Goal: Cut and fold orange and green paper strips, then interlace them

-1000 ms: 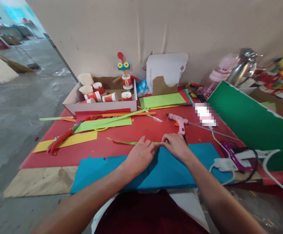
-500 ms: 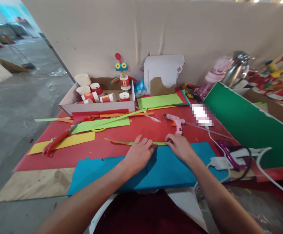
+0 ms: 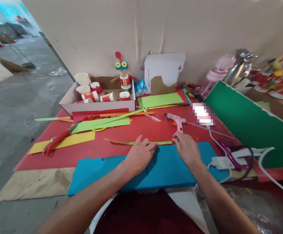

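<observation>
My left hand [image 3: 141,154] rests on the blue covered board [image 3: 95,169], its fingers bent over a narrow green paper strip [image 3: 164,143] and pressing it near the board's far edge. The strip's left part runs out past that hand over the red sheet, its tip slightly raised. Just off the strip's right end is my right hand [image 3: 187,149], fingers curled together; whether anything small is between them is hidden. Beyond the right hand lies a pink glue gun [image 3: 177,122], nozzle pointing left.
Red-handled pliers [image 3: 58,138] lie across yellow paper [image 3: 79,141] at left. Behind are green paper pieces [image 3: 114,122] and a box [image 3: 97,108] of paper cups with a cup robot [image 3: 125,81]. White cables and a power strip [image 3: 223,162] sit right, beside a green panel [image 3: 248,130].
My right hand has moved slightly right, off the strip, uncovering its right end. My left hand stays in place on the strip.
</observation>
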Tool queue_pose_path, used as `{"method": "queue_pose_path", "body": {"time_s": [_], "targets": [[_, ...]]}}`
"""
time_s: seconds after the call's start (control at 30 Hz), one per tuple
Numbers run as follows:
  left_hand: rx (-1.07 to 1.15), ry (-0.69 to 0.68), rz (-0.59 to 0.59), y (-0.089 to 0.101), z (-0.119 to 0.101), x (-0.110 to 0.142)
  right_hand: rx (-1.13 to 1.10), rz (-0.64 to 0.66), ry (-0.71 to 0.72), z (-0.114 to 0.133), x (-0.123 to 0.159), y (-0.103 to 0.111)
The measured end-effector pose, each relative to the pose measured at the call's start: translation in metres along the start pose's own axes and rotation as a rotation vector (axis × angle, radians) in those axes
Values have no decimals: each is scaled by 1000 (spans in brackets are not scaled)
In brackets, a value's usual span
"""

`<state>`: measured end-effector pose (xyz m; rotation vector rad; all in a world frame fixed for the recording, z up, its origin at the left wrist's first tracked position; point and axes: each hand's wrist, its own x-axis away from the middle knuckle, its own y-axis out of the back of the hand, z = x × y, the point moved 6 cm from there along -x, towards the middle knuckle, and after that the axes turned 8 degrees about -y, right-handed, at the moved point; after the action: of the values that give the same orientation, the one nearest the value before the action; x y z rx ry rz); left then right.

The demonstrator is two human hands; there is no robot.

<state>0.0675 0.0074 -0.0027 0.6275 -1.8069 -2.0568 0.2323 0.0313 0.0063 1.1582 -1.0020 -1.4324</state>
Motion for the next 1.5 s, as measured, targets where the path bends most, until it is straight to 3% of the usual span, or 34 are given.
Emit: {"method": "queue_pose_path", "body": {"time_s": [0.1,0.17,0.23,0.4,0.8,1.17,1.33,1.43,1.5], "targets": [[4,10,-8,0,1,0,-41,-137,180,19,24,7],[4,9,-4,0,0,0,-49,-128,344,36,43,-1],[1,4,10,0,-1,0,-23,-89,395,45,57,-14],[4,12,43,-1,-1,0,20,-10,331,41,64,-32],[5,22,50,-1,-1,3,58,43,259,43,62,-28],[-80,166,76,-1,25,51,34,-1,251,44,62,-22],[-63,170,30,0,25,51,-210,34,265,71,32,-14],[-36,190,21,-3,24,49,-490,129,244,96,6,-28],[-10,190,41,-4,24,50,-484,213,278,111,-4,-43]]}}
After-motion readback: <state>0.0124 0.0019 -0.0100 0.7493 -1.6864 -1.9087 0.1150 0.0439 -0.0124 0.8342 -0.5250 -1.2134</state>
